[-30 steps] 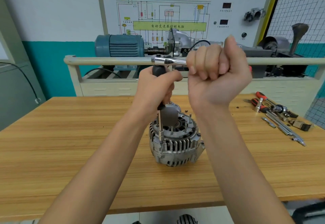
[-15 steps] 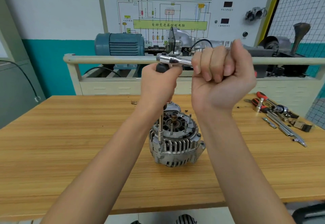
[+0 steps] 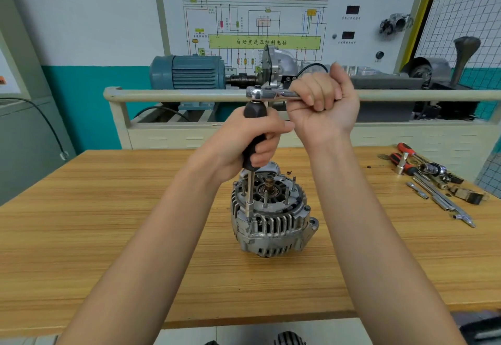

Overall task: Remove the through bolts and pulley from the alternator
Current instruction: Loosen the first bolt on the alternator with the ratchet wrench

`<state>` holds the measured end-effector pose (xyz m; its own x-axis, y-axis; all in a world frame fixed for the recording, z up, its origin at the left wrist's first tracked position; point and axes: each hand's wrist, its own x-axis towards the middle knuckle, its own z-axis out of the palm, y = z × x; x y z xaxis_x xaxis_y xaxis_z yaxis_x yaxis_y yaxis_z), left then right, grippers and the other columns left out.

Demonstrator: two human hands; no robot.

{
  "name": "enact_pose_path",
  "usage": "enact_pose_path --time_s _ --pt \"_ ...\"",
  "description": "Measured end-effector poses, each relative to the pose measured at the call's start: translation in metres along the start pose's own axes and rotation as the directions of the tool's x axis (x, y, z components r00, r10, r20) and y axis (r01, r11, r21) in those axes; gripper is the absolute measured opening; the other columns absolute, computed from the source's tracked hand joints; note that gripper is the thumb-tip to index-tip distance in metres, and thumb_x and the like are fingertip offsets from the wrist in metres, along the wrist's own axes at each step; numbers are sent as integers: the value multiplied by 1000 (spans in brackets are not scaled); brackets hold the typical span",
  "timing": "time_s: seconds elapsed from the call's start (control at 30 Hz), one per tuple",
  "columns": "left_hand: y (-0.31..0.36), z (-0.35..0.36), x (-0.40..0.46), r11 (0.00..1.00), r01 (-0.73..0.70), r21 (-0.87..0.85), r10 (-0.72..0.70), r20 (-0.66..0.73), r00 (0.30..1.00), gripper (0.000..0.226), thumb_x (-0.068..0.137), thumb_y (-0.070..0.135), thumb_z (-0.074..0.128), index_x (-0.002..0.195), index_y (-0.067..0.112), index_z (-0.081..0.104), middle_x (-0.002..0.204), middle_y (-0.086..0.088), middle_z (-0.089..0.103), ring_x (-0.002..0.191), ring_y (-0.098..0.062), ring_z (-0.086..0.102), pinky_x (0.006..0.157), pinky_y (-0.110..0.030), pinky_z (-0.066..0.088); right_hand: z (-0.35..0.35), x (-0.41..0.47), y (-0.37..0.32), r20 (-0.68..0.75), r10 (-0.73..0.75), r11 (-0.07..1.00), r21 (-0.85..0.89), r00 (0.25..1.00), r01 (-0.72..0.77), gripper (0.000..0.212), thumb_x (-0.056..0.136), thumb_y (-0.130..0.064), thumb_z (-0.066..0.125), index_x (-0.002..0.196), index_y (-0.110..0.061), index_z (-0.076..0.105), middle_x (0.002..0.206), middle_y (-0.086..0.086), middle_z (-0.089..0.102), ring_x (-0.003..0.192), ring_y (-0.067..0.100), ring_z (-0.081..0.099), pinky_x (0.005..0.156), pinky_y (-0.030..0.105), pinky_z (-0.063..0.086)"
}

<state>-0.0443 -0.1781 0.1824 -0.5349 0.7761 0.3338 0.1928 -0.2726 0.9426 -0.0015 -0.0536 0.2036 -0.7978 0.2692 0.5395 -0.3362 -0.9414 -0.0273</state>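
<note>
gripping driver handle (image 3: pixel 254 138) and ratchet (image 3: pixel 271 93): both hands, tip seemingly on alternator (image 3: pixel 271 225) bolt

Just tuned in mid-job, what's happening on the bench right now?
A person is working on an alternator standing upright on the wooden table. The left hand grips the black handle of a long upright driver whose tip sits at a bolt on the alternator's near-left rim. The right hand grips a ratchet handle fitted onto the driver's top. Spare tools lie at the table's right edge. Whether the bolt is loose yet cannot be told.
</note>
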Motion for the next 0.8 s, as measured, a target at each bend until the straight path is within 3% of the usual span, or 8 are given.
enact_pose_path --time_s 0.2,0.27,0.37,0.43,0.5,0.63,0.73,0.8 --pt "-5 7 4 999 -2 -32 -4 -215 977 51 90 4 52 47 21 30 37 7 23 30 -8 15 35 -13 16 8 -18 7 96 -195 942 -258 976 214 49 85 -12 42 37 -16 34 34 -4 24 32 11 22 40 23 24" --pt "-7 15 6 1000 -24 13 27 -376 926 46 88 2 54 52 20 31 39 7 24 32 -9 16 36 -14 16 12 -30 18 263 -284 837 -402 922 372 50 88 -7 41 39 -15 35 35 -4 26 34 12 22 44 26 23" --pt "-9 25 9 992 -61 111 114 -576 809 40 84 0 56 57 18 32 50 -1 28 44 -15 21 42 -19 19 17 -44 43 505 -411 556 -521 759 648 40 84 2 43 51 -21 43 39 -4 32 36 10 26 46 29 21" --pt "-10 26 10 983 -97 156 174 -621 764 39 82 2 60 58 17 33 58 -4 28 56 -18 23 46 -25 20 18 -46 53 571 -405 448 -557 714 700 38 83 4 46 54 -21 44 43 -5 36 38 10 29 48 28 23" --pt "-11 23 7 983 -104 149 174 -607 775 37 79 4 62 59 17 33 56 -3 27 52 -17 21 46 -24 19 17 -42 48 553 -374 511 -547 745 663 43 84 4 43 48 -20 41 40 -5 34 37 9 28 48 28 21" --pt "-7 12 0 980 -61 188 139 -442 886 35 80 -6 62 59 12 42 42 2 35 36 -14 29 41 -20 28 13 -25 19 394 -213 803 -451 894 390 53 88 -7 39 37 -19 38 34 -6 30 34 11 20 43 25 22" --pt "-1 6 -1 977 -69 200 125 -281 952 34 81 -3 65 56 11 47 44 -1 41 39 -19 38 44 -23 36 4 -11 1 146 -70 972 -210 987 100 49 84 -14 42 36 -15 35 32 -3 25 34 11 17 40 22 25" --pt "0 7 0 987 -74 142 100 -181 978 40 82 -2 64 50 14 45 42 -1 39 38 -19 36 43 -22 35 -1 -3 -4 76 20 999 -30 997 -18 48 84 -14 42 36 -13 33 32 -2 23 37 9 12 38 22 25"
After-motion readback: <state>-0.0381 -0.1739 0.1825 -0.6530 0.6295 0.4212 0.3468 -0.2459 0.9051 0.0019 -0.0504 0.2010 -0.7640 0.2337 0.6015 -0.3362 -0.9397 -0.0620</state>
